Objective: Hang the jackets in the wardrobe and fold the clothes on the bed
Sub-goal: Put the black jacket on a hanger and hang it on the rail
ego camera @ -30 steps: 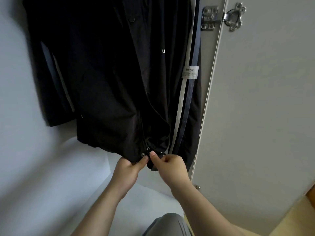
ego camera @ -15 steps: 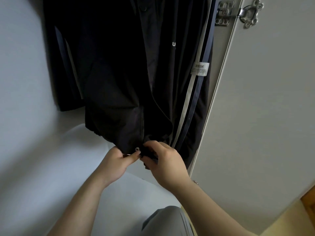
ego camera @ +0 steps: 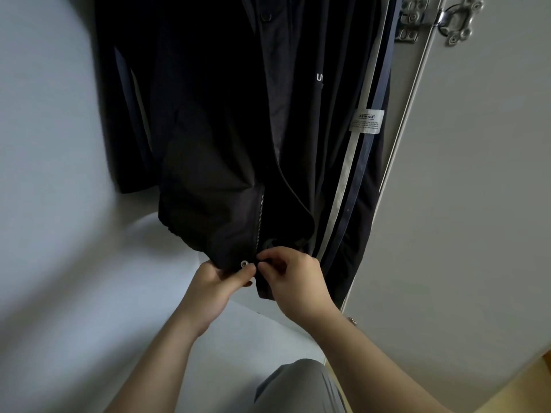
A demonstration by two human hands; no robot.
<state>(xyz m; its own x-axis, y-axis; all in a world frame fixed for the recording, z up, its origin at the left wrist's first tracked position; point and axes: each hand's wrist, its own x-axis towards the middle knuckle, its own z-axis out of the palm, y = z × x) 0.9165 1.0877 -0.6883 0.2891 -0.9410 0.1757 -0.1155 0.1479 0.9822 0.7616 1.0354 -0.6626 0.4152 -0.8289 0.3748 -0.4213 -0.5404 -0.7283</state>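
Note:
A black jacket (ego camera: pixel 226 138) hangs inside the white wardrobe (ego camera: pixel 41 180), its front open along a metal zip. My left hand (ego camera: pixel 217 284) pinches the left side of the hem just below a silver snap (ego camera: pixel 244 263). My right hand (ego camera: pixel 293 281) grips the right side of the hem, fingertips at the zip's bottom end. The two hands touch at the hem. More dark garments with a pale stripe and a white label (ego camera: pixel 366 120) hang to the right. The hanger and rail are out of view.
The open wardrobe door (ego camera: pixel 477 204) stands close on the right, with a metal hinge (ego camera: pixel 438 19) at its top. The wardrobe's white floor panel (ego camera: pixel 125 263) lies below the jacket. My grey-clad knee (ego camera: pixel 298 386) is at the bottom, wooden floor at the lower right corner.
My view has shifted so the jacket sits further right and the hinge nearer the top edge. Both hands stay at the hem; the right fingers have curled in closer to the zip's end.

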